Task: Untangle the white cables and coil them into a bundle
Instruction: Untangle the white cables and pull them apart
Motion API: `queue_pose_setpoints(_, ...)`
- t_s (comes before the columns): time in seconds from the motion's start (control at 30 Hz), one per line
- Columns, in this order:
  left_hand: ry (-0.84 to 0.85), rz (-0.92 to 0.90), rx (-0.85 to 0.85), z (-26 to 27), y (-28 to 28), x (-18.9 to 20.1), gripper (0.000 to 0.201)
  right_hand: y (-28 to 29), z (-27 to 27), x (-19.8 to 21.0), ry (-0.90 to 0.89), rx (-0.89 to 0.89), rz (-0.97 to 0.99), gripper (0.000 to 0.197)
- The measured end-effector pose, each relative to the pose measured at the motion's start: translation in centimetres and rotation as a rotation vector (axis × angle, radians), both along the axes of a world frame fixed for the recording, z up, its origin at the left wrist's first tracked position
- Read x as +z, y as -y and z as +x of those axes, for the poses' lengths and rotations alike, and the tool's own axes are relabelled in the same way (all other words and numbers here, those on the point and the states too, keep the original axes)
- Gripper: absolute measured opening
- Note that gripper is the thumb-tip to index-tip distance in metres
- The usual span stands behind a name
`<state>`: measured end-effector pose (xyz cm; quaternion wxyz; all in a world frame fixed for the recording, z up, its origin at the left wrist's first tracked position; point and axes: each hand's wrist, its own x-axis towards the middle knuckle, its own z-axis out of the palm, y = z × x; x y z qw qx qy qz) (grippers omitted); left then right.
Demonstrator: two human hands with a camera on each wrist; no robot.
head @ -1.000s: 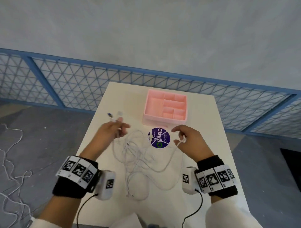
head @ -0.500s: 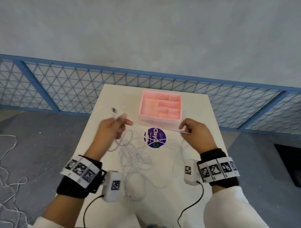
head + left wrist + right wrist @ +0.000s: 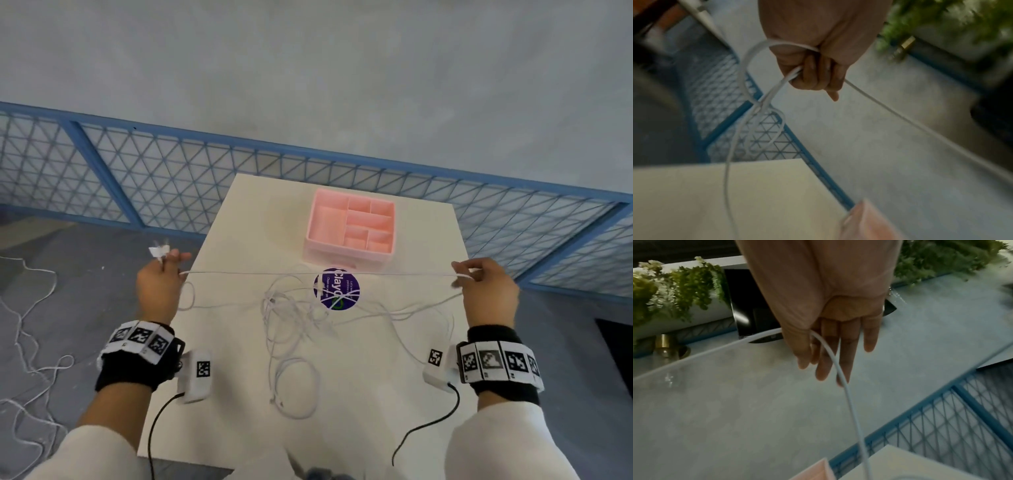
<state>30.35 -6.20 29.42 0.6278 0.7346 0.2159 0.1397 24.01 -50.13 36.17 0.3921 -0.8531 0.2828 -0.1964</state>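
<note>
Off the left edge of the surface (image 3: 239, 428): left hand (image 3: 158, 287), fingers curled tight round a white cable (image 3: 318, 273), plug ends (image 3: 157, 251) poking out above the knuckles. In the left wrist view, gripped in the fist (image 3: 818, 65) with a small loop (image 3: 748, 68) hanging beside it, blurred. From there, one strand pulled taut and nearly level across the surface, passing just in front of the pink box (image 3: 351, 224) and over the purple sticker (image 3: 337, 289). Below the strand, at mid-surface: the rest of the cables (image 3: 291, 329), thin and white, lay in a loose tangle of overlapping loops, one loop reaching toward the near edge. Slack strands ran from the tangle up to the right. Off the right edge: right hand (image 3: 488, 291), strand pinched between thumb and forefinger, other fingers loosely bent. In the right wrist view, ran over the long fingers (image 3: 838, 345), then dropped toward the surface.
</note>
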Motion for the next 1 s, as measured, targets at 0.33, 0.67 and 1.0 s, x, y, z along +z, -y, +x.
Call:
queue_pose_setpoints(0.33,0.288,0.403,-0.749,-3.3,11.1,3.9,0.027,-8.8,0.0,-1.0,-0.362,0.89,-0.234,0.021)
queue_pose_setpoints(0.67,0.064,0.281,-0.862,-3.2,12.9,6.0,0.038,-7.9,0.1,1.2,-0.23,0.789,-0.023,0.021)
queue_pose_setpoints(1.0,0.055,0.322,-0.211,-2.2,5.5,3.7,0.036,-2.3,-0.1,-1.6,-0.171,0.202,-0.615,0.015)
